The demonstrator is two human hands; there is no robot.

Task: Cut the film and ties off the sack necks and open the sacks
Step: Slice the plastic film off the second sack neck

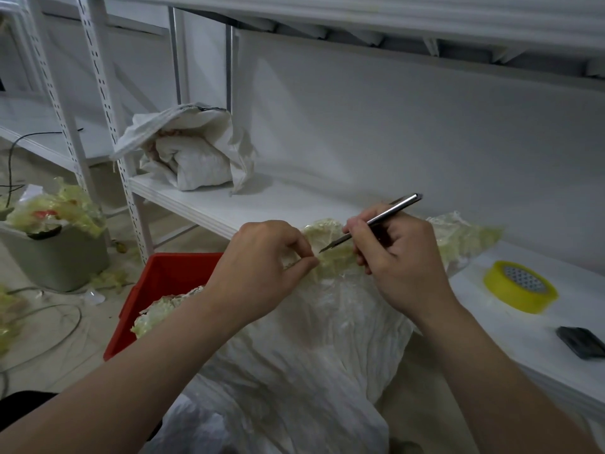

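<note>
"At centre frame, low down – what sits between the two arms?"

"A crumpled white sack (311,348). Its neck (330,260) is bunched and wrapped in yellowish film, just in front of the white shelf (278,198)."

"And the hands?"

"The left hand (258,270) pinches the film at the neck between thumb and curled fingers. The right hand (399,260) grips a thin metal knife (393,210) like a pen, with the tip at the film just beside the left thumb."

"Any containers?"

"Three. A red crate (163,273), left of centre behind the left forearm, holds a second sack. Only its film-wrapped end (154,314) shows. A grey bin (55,263) at the left edge is heaped with crumpled film (65,204) — there is a red patch in it I cannot make out. On the shelf, upper left of centre, an opened sack (193,158) gapes, with folded white material inside."

"The right side?"

"A white tabletop (510,326) carries a roll of yellow tape (520,286) lying flat. Toward the lower right edge there is a small dark flat thing (584,346), too dim to identify. Film scraps (111,276) and thin cables (65,326) lie on the floor at left."
</note>
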